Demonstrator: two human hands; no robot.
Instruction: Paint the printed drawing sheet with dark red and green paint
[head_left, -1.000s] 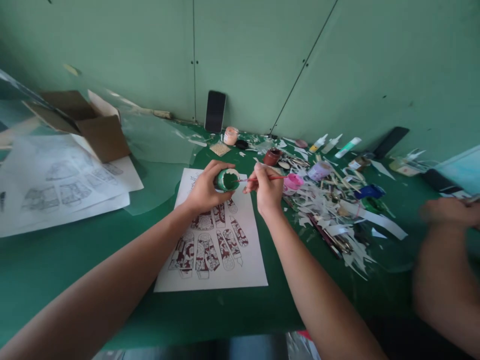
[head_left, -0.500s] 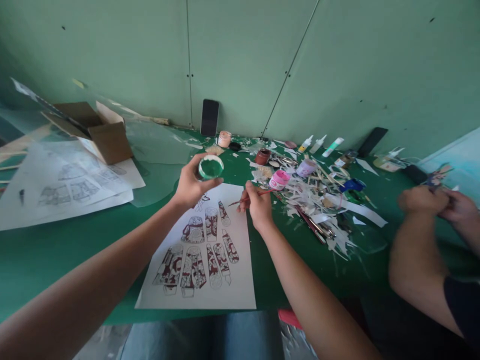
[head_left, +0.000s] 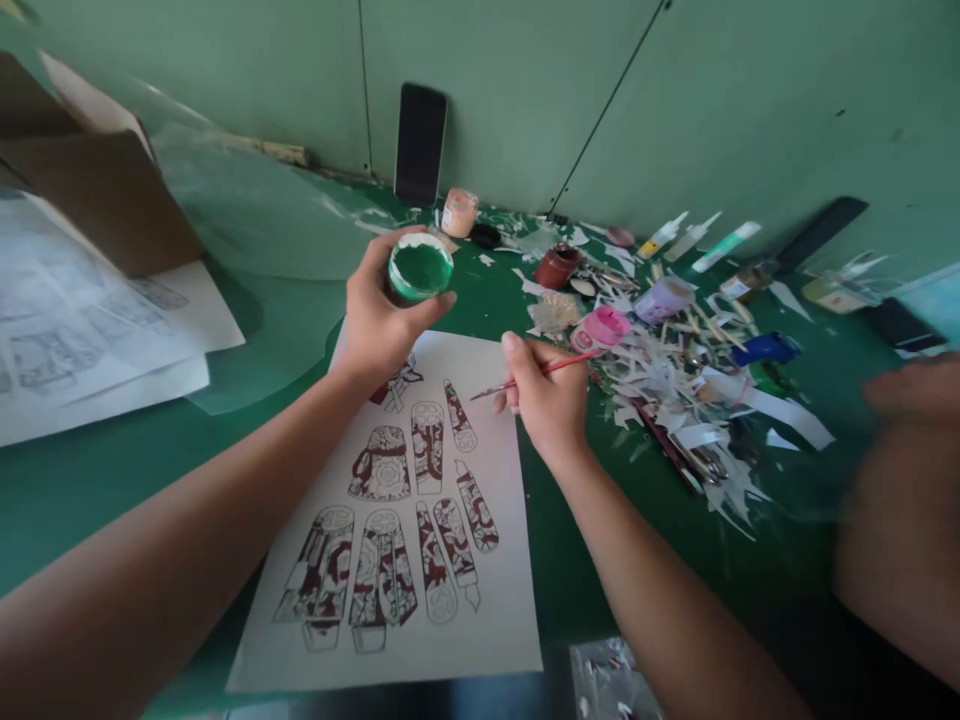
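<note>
A small round jar [head_left: 420, 276] with a whitish rim and green paint inside is clasped in my left grip [head_left: 379, 315], near the far edge of a printed white paper sheet [head_left: 450, 650]. My right grip [head_left: 551, 395] pinches a slim red paintbrush [head_left: 559, 366]. An open pink paint jar [head_left: 600, 328] sits amid white paper scraps [head_left: 784, 418] on the green desk [head_left: 150, 470], before a pale-green panelled wall [head_left: 510, 110].

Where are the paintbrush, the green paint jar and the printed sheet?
Paintbrush [head_left: 568, 363], head view: red handle.
Green paint jar [head_left: 421, 271], head view: paint inside its mouth.
Printed sheet [head_left: 435, 658], head view: bare lower margin.
</note>
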